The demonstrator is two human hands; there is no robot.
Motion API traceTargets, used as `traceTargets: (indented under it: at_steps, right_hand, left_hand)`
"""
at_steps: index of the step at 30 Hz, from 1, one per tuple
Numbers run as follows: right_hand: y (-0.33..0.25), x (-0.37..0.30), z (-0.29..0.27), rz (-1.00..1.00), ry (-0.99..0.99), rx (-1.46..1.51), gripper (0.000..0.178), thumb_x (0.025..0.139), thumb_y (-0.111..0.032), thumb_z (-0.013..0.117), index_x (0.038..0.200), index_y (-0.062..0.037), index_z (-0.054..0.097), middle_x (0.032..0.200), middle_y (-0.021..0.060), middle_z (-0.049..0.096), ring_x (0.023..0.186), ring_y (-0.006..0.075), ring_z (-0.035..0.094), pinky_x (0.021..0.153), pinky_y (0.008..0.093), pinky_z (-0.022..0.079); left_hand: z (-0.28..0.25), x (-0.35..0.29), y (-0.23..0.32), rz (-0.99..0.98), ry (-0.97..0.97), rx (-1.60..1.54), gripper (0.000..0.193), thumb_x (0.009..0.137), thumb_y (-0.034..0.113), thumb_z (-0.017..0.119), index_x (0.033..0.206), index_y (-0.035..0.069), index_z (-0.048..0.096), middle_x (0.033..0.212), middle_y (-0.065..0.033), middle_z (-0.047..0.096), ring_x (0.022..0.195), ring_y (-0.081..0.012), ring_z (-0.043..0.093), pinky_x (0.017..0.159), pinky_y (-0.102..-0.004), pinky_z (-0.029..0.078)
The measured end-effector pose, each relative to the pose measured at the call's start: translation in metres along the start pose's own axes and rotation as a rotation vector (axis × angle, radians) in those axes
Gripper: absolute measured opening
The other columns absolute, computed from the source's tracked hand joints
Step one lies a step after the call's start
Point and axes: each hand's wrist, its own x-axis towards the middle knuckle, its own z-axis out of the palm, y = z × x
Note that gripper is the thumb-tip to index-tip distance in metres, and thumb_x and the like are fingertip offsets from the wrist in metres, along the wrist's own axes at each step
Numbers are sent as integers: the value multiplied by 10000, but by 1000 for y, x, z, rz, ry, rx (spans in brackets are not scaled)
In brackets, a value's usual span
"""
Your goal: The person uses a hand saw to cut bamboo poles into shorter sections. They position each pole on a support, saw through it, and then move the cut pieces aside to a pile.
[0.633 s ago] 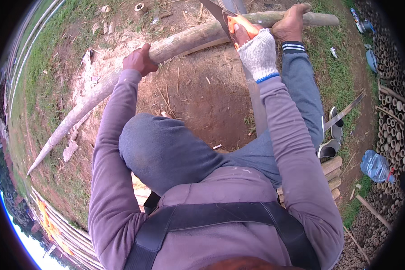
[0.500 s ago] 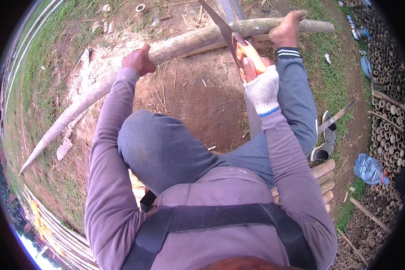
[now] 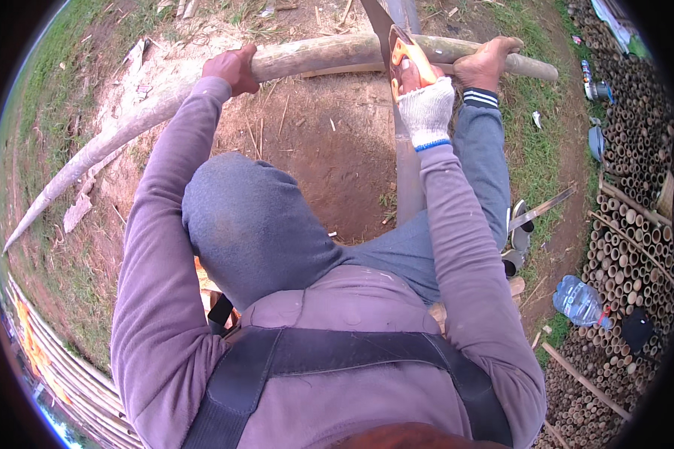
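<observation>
A long pale bamboo pole (image 3: 314,56) runs across in front of me, from the lower left to the upper right. My bare left hand (image 3: 234,70) is closed around it left of the middle. In a white knit glove with bare fingertips, my right hand (image 3: 424,96) grips the orange handle of a handsaw (image 3: 380,28). The saw's blade crosses the pole and points away from me; whether its teeth are in a cut cannot be told. Right of the saw, my bare foot (image 3: 485,64) presses on the pole.
A grey post (image 3: 408,165) runs beneath the pole. To the right lie a machete-like blade (image 3: 543,207), shoes (image 3: 522,232), a large plastic bottle (image 3: 579,301) and stacked bamboo (image 3: 629,262). Long poles (image 3: 71,367) lie at the lower left.
The saw has turned more upright and come closer to the pole, with my right hand slightly farther forward. My left hand keeps its hold, and the whole view has shifted a little.
</observation>
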Motion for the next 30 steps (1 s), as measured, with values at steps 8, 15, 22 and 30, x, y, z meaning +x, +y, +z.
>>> traceTargets:
  at_steps: [8, 15, 22, 30]
  right_hand:
    - [-11, -173, -132, 298, -109, 388, 272, 1042, -203, 724, 1075, 22, 576, 746, 85, 653, 561, 86, 576, 541, 277, 487]
    - [-12, -5, 6, -52, 9, 65, 371, 1039, -310, 742, 1021, 57, 695, 784, 140, 725, 659, 214, 699, 627, 362, 545]
    - [17, -38, 1, 63, -56, 285, 299, 1048, -214, 739, 1114, 56, 629, 861, 95, 717, 742, 135, 712, 660, 297, 569]
    - [-7, 0, 3, 76, -55, 289, 344, 1039, -313, 762, 1107, -1, 635, 654, -2, 621, 516, 58, 581, 467, 226, 474]
  left_hand:
    - [20, -1, -17, -13, 25, 10, 458, 795, 234, 854, 1179, 136, 622, 1010, -119, 767, 928, -292, 759, 807, -453, 633]
    - [-3, 1, -9, -24, 1, 26, 490, 797, 253, 855, 1206, 141, 610, 1052, -119, 779, 982, -302, 769, 824, -464, 621]
    - [6, -1, -6, 1, 12, 23, 391, 850, 244, 800, 1171, 138, 601, 1046, -94, 760, 958, -300, 762, 875, -484, 608]
    - [11, 5, -9, -32, 2, 20, 427, 831, 271, 828, 1170, 132, 609, 1060, -102, 768, 983, -305, 761, 895, -485, 608]
